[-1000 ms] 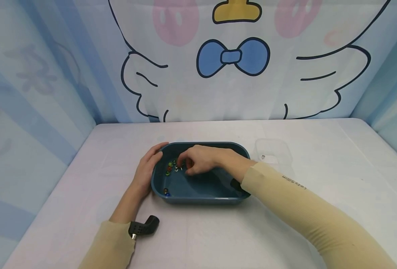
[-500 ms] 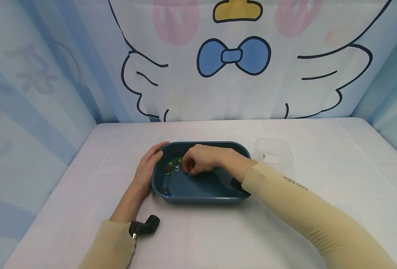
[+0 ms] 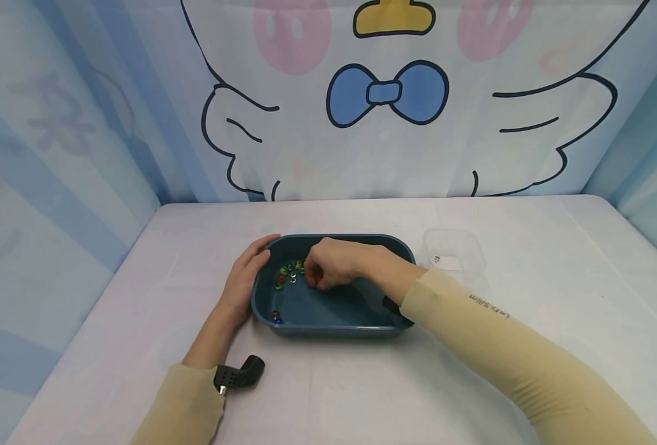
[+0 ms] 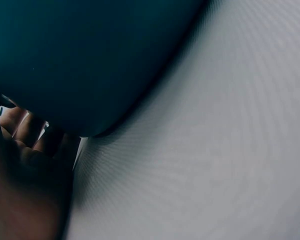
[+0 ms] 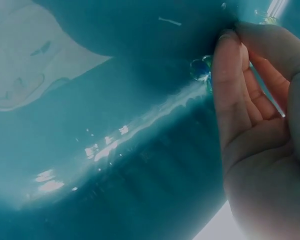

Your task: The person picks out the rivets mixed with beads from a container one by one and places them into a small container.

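Note:
A dark blue, round-cornered plastic tray (image 3: 328, 330) sits on the table. My left hand (image 3: 243, 275) holds its left end, thumb at the rim and fingers along the outer wall. Inside the tray, my right hand (image 3: 334, 264) pinches a small glass marble low over the floor; the fingers mostly hide it. In the right wrist view, the thumb and forefinger meet at their tips, and a clear marble with coloured swirls (image 5: 202, 66) shows beside them. Several green, red and clear marbles (image 3: 282, 278) lie in a curve at the tray's left. A brown marble (image 3: 275, 314) and a blue one (image 3: 279, 321) lie nearer the front.
A clear plastic box (image 3: 455, 247) with a white label stands to the right behind the tray. White cloth covers the table (image 3: 328, 383). Printed curtains (image 3: 386, 161) close off the back and both sides. A black wrist camera (image 3: 240, 374) is strapped to the left wrist.
My right thumb and fingers have closed together on a marble and moved slightly right, away from the curve of marbles. My left hand and the tray have stayed in place.

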Demonstrator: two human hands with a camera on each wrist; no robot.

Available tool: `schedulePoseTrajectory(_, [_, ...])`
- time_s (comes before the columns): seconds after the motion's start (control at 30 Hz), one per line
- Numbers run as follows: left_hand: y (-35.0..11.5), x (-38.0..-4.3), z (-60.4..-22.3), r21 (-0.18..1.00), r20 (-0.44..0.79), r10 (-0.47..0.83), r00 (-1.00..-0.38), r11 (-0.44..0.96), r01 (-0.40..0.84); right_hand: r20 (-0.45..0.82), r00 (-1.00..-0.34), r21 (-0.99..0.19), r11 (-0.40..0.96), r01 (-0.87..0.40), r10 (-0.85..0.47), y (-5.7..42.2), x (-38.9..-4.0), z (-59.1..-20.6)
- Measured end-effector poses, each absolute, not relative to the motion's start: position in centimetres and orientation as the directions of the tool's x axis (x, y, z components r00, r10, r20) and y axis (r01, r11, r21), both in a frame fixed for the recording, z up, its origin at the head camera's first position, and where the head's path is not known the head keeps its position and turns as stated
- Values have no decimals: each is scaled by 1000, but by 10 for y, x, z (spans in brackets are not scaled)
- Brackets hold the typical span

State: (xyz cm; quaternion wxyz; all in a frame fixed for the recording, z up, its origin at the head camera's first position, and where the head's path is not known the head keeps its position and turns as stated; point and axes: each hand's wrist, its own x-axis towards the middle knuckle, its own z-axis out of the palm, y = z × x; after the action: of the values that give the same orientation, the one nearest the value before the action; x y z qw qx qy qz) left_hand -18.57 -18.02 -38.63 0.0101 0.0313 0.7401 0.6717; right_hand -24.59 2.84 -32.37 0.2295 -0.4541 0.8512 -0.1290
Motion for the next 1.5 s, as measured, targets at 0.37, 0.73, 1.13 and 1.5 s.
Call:
schedulePoseTrajectory(0.37, [-180, -185, -386, 994, 31, 71, -997, 107, 38, -316, -507, -378, 597, -708, -802, 27, -241, -322])
schedulePoseTrajectory(0.73, [-182, -185, -386, 994, 31, 60, -998, 103, 37, -360, -512, -345, 621, -704, -780, 26, -241, -324])
schedulePoseTrajectory(1.13, [-182, -185, -387, 985, 85, 53, -995, 145, 92, -357, -521, -340, 627, -701, -775, 26, -241, -324])
schedulePoseTrajectory(1.5, [-184, -186, -388, 969, 145, 67, -987, 191, 155, -346, -514, -333, 614, -715, -785, 25, -240, -323])
